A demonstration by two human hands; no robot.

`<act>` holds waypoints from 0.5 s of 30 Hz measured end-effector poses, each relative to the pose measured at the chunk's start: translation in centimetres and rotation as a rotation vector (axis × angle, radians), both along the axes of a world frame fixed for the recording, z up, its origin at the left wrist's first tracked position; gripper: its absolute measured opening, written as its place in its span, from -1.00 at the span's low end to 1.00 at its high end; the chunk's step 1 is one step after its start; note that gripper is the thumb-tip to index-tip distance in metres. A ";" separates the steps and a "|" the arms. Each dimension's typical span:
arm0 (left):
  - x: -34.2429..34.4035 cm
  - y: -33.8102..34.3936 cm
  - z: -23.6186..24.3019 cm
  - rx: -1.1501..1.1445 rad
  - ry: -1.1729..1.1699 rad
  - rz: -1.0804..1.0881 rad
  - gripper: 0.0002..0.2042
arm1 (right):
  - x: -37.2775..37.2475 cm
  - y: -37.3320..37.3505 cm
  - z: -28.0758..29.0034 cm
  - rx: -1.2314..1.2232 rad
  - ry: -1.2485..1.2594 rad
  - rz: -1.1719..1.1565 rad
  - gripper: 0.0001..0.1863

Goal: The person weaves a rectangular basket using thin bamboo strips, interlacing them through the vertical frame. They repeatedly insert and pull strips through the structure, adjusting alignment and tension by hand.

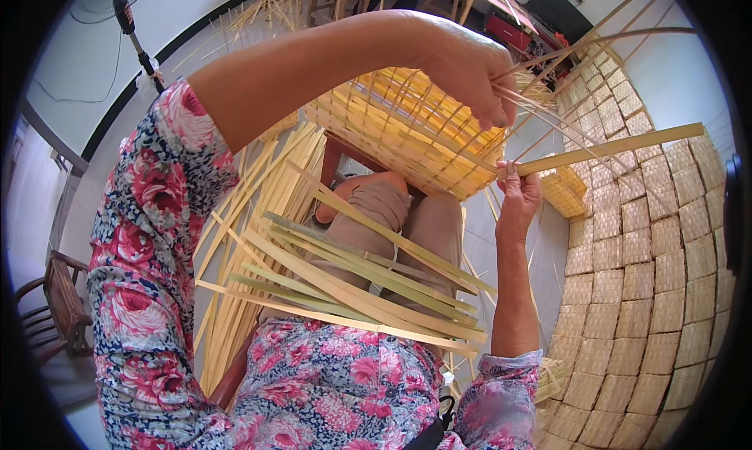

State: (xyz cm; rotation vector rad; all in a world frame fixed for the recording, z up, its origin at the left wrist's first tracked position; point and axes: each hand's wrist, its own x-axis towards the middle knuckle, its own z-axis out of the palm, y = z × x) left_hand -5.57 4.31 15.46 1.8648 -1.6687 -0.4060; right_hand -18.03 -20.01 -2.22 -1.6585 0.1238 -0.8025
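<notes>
Strip [619,148] in right hand [518,191] juts past basket [419,146] edge.

I count: hands [520,190], two; unfinished basket [376,133], one; standing fan [124,15], one; dark wooden chair [66,303], one; strips [352,293] across lap, at least six; stacked woven pieces [607,325], dozens.

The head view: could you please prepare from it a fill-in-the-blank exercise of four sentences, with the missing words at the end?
1. In the picture, the left hand is higher up, so it appears ____ the right hand.
2. The right hand pinches a flat bamboo strip near the picture's ____ end of the woven basket.
3. Loose bamboo strips lie across the person's ____.
4. A standing fan shows at the picture's upper ____.

Missing words: above; right; lap; left.
</notes>
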 end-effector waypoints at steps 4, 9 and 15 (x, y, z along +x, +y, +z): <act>-0.9 -1.3 0.7 0.114 -0.048 0.331 -0.41 | 0.2 0.0 -0.3 0.015 -0.012 0.027 -0.94; -0.4 -2.4 -0.4 0.120 0.070 0.152 -0.38 | 0.0 -0.5 -0.4 -0.041 0.010 0.024 -0.92; 0.4 -1.9 -1.7 -0.053 0.003 0.014 -0.48 | 0.4 0.4 0.2 0.014 -0.015 0.038 -0.90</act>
